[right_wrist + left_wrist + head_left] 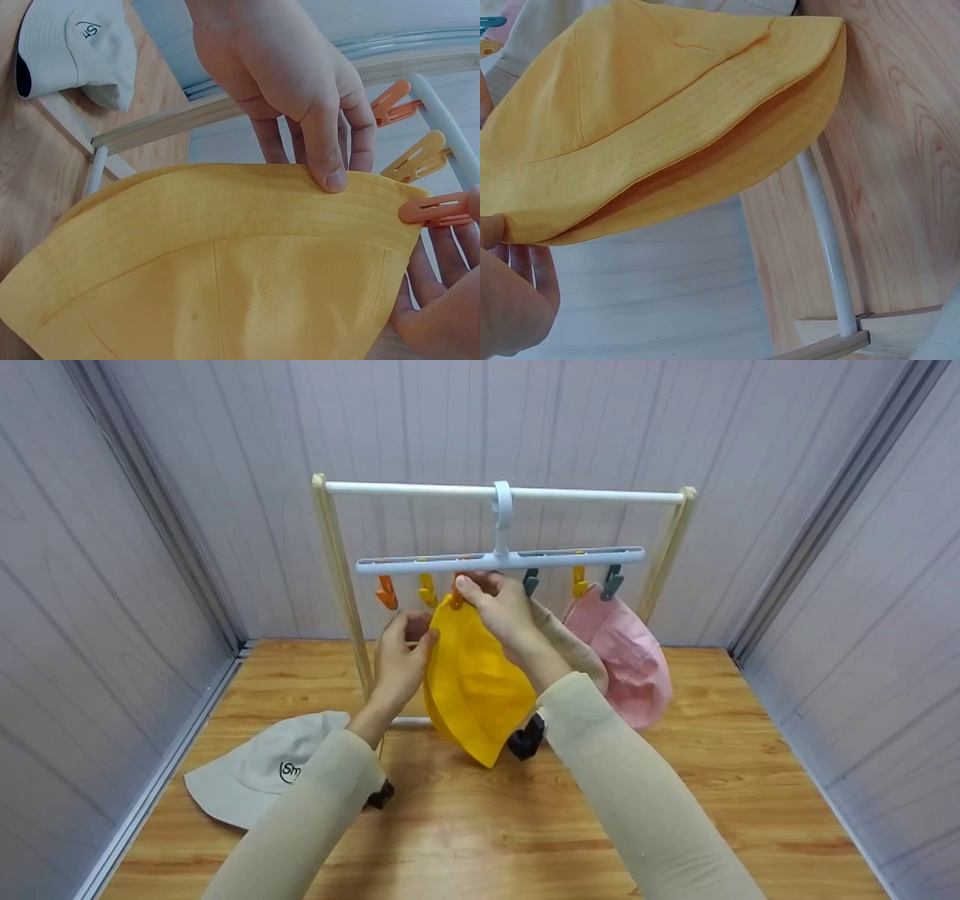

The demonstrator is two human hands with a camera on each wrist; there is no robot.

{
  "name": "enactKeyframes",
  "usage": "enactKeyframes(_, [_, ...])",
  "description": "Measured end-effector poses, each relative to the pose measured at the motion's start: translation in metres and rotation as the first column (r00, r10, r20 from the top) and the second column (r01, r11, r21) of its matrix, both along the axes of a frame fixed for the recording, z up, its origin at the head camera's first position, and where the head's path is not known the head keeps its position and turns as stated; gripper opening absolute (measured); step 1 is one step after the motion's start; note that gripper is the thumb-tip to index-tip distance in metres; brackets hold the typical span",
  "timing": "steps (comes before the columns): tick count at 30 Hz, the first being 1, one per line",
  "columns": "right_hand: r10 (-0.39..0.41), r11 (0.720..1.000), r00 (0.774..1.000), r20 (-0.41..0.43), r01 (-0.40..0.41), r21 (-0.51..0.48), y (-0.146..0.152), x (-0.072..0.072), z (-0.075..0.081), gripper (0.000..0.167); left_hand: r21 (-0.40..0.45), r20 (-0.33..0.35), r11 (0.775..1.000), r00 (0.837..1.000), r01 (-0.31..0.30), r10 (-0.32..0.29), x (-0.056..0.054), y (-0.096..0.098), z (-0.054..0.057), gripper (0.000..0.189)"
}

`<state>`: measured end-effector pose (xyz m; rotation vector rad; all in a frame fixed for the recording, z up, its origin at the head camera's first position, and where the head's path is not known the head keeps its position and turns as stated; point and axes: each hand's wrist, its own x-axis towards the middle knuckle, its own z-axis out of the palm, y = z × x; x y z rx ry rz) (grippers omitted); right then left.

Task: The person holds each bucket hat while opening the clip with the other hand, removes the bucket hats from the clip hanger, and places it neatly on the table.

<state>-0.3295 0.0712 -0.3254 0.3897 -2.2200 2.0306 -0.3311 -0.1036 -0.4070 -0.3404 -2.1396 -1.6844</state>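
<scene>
A yellow bucket hat (480, 682) hangs on its side below the white clip hanger (427, 565). My left hand (401, 660) pinches the hat's brim between thumb and fingers, seen also in the left wrist view. With thumb and fingers, my right hand (510, 611) grips an orange clip (435, 208) whose tip sits over the brim's upper corner. Another orange clip (386, 592) and a yellow clip (427, 590) hang to the left, holding nothing. Behind my right hand, a beige hat (574, 649) and a pink hat (626, 664) hang from the hanger.
The hanger's hook (502, 506) is over the white rod (412, 489) of a wooden rack. A pale grey hat (262, 757) with dark lettering lies on the wood-grain surface (465, 840) at the left, partly behind my left sleeve. Panelled walls (480, 427) enclose three sides.
</scene>
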Motion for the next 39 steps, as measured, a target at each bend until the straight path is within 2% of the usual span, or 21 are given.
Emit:
enactKeyframes(9, [-0.025, 1.0, 1.0, 0.002, 0.025, -0.015, -0.001, -0.001, 0.0, 0.026, 0.0, -0.001, 1.0, 1.0, 0.009, -0.009, 0.001, 0.0, -0.001, 0.016])
enactKeyframes(27, [-0.097, 0.995, 0.995, -0.011, 0.097, 0.033, -0.006, -0.002, 0.001, 0.025, 0.01, 0.034, 1.0, 0.999, 0.018, -0.019, 0.002, 0.0, -0.001, 0.018])
enactKeyframes(39, [-0.152, 0.987, 0.988, -0.021, 0.152, 0.051, -0.01, -0.005, 0.0, 0.02, 0.002, 0.023, 1.0, 0.999, 0.022, -0.023, -0.001, -0.001, -0.003, 0.016])
